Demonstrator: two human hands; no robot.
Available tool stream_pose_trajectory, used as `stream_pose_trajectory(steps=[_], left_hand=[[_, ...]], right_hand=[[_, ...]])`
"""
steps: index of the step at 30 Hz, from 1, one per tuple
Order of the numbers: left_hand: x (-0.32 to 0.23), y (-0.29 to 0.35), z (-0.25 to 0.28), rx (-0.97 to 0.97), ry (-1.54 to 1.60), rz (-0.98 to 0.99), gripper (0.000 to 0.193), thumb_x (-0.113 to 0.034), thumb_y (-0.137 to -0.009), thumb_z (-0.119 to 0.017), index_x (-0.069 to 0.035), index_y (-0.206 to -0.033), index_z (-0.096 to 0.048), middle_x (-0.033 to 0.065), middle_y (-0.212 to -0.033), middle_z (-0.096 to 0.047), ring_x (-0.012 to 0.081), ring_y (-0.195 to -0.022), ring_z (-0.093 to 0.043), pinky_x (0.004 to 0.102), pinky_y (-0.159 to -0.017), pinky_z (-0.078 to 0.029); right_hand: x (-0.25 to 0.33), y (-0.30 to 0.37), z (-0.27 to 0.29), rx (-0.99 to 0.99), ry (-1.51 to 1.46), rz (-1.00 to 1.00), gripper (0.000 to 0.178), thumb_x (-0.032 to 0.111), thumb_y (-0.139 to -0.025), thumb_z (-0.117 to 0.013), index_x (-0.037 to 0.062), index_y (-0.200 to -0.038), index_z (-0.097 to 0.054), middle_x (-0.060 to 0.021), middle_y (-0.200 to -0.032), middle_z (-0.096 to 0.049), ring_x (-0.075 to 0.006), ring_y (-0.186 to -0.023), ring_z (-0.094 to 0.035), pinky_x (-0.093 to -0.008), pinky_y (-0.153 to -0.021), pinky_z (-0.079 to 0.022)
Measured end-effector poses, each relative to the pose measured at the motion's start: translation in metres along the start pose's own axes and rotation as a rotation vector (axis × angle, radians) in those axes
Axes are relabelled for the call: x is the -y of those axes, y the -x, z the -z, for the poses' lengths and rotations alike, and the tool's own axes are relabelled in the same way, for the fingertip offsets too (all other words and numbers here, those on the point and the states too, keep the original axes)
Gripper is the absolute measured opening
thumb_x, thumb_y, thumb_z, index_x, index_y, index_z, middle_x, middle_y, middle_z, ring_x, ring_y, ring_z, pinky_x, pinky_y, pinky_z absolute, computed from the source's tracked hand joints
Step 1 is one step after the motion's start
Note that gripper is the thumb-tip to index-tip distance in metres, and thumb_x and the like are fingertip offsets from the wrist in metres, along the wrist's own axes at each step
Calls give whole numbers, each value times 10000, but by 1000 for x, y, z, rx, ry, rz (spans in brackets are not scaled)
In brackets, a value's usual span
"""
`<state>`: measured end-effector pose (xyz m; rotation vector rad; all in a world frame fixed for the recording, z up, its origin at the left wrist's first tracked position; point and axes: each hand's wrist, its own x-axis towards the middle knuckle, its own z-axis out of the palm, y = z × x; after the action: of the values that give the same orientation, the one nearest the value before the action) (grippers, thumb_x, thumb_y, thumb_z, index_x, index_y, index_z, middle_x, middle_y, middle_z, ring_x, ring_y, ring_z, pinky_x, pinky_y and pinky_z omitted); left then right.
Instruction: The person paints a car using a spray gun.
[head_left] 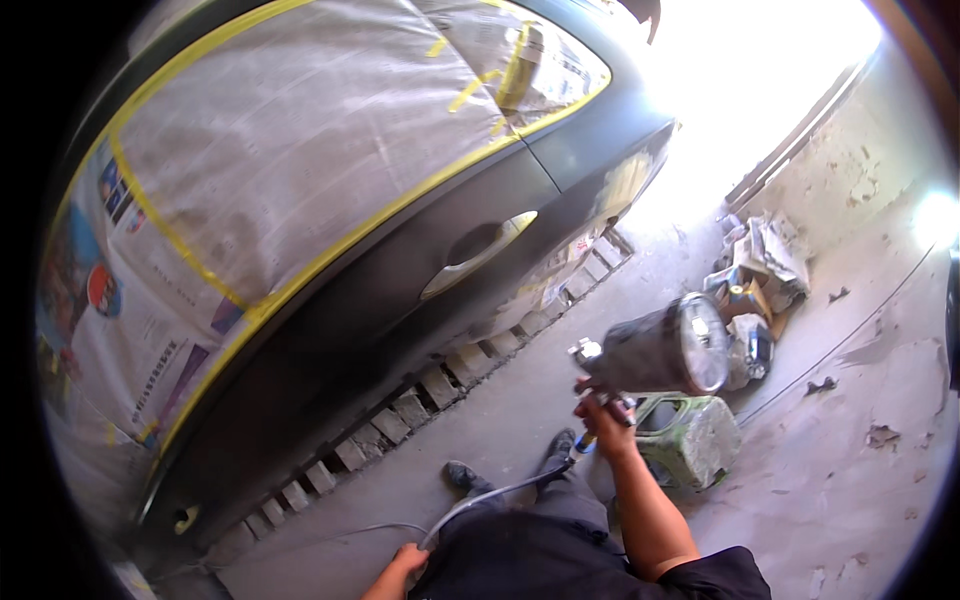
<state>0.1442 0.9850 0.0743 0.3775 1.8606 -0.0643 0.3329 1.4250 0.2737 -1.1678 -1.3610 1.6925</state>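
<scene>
My right hand is wrapped round the grip of a spray gun, raised to the right of the car. The gun's large dark cup tilts to the right, and its metal nozzle end points toward the car. From the bottom of the grip a grey air hose runs down and left across my legs. My left hand is closed round this hose, low in front of me. To the left stands a dark car side with a door handle. Its windows lie under masking sheet edged with yellow tape.
A green, paint-spattered stool stands just right of my right forearm. Beyond it, crumpled paper and boxes are heaped by the wall. A row of bricks over a floor channel runs beside the car. Bright light fills an opening at top right.
</scene>
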Motion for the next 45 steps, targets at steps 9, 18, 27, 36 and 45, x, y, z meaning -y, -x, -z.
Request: stream_pose_trajectory(steps=[9,18,27,36,45], left_hand=[[-8,49,-25,-76,-47,166,456,-356,-775,-616,57,-964,-656,215,-919,-664,303,-880,-649,370,-774,-492],[-135,57,-85,-123,113,165,452,-399,-779,-570,0,-977,-650,246,-961,-640,365,-949,-618,417,-814,-473],[-199,61,-85,-117,-10,168,431,-383,-801,-575,-24,-1030,-644,236,-995,-633,375,-975,-601,437,-837,-468],[-264,11,-63,-39,-2,177,477,-409,-794,-580,-10,-1049,-639,256,-1041,-615,376,-1019,-583,433,-875,-458],[-322,0,-34,-125,-15,166,471,-403,-796,-565,-34,-1079,-635,216,-1067,-625,343,-1041,-585,412,-902,-454]], right_hand=[[-57,-90,37,179,-176,-199,142,195,-798,-660,62,-829,-620,1,-629,-591,-79,-511,-520,-230,-446,-391],[-8,-185,170,-172,-235,-83,206,210,-905,-587,72,-1057,-596,11,-641,-570,-40,-518,-497,-187,-429,-345],[43,-179,153,485,-144,-156,229,35,-818,-650,14,-1037,-585,-41,-844,-620,-125,-730,-607,-283,-650,-526],[97,-228,212,-173,47,-280,227,287,-876,-618,87,-983,-605,2,-643,-585,-69,-460,-488,-203,-407,-366],[144,-240,204,25,124,-195,228,273,-920,-562,51,-967,-577,-16,-721,-609,-70,-531,-535,-201,-431,-397]])
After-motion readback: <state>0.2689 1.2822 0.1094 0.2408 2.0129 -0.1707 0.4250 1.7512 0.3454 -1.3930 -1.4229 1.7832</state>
